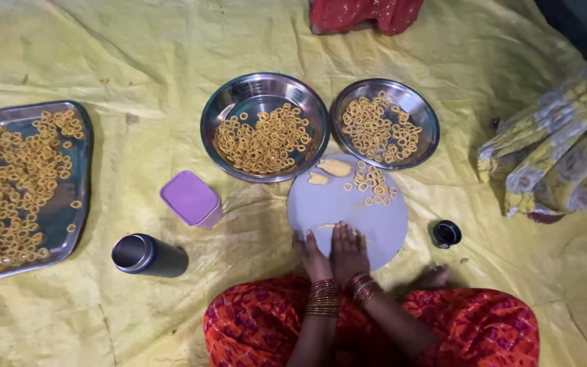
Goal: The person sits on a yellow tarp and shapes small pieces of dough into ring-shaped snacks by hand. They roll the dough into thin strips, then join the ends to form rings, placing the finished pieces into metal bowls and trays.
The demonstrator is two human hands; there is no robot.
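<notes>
Both hands are lying flat, side by side, on the near edge of the round board [348,207], rolling a strip of dough [327,225] that is peeking out at 11 o'clock from the right hand [348,253]. The left hand [312,257] is touching it on the left. Neither grip is clenched: palms and fingers are spread and pressing down, grasping nothing.

On the board, two dough lumps [329,170] are waiting at 12 o'clock, with a cluster of finished rings [373,183] at 1 o'clock. Beyond the board, two steel bowls [264,127] [385,123] are holding more rings; a tray [27,187] full of them is lying far off at 9 o'clock. A purple box [190,198] and a steel cup [148,255] are sitting between tray and board, and a small dark lid [446,233] at 3 o'clock.

By my reading, the rolling step is in hand. The next move seems to call for light, even pressure so the strip thins without breaking, then lifting it to curl its ends into a ring.
</notes>
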